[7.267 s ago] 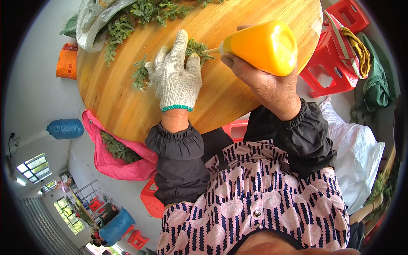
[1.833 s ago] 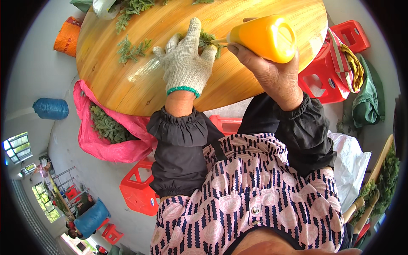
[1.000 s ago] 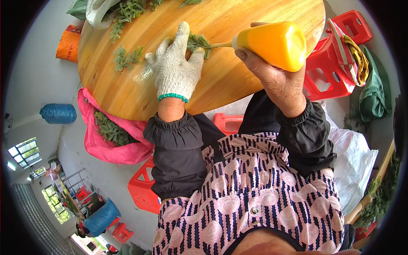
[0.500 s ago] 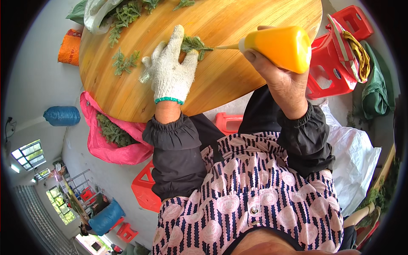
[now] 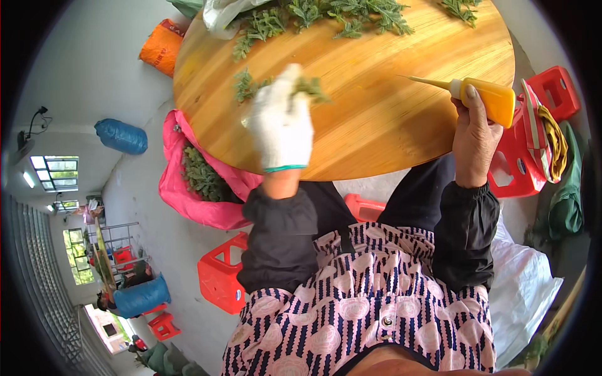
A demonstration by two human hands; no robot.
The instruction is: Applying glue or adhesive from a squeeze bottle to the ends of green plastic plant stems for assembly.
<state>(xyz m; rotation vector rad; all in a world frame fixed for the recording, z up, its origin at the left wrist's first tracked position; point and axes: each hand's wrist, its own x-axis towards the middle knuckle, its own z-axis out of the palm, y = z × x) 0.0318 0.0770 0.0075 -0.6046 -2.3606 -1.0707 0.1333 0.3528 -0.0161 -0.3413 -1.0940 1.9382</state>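
In a white knitted glove with a green cuff, my left hand [image 5: 283, 125] is over the table, smeared by motion. A small green artificial-looking sprig [image 5: 311, 89] sticks out at its fingertips, blurred along with the hand. Beside the glove lies another green sprig [image 5: 244, 86], partly hidden by it. My bare right hand [image 5: 475, 141] is closed round a yellow squeeze bottle [image 5: 489, 103] near the table's right edge. The bottle lies tilted nearly flat, its long thin nozzle pointing left over the wood.
A round wooden table [image 5: 376, 135] is in front of me, with several green sprigs [image 5: 370, 15] along its far side. A pink sack [image 5: 172, 197] of greenery stands at its left. Red stools [image 5: 222, 279] stand on both sides, and a white sack [image 5: 523, 282] lies at my right.
My right hand has drawn the bottle away to the right, off the sprig. The left hand has lifted and turned with the sprig. The view has shifted, showing more of the far side.
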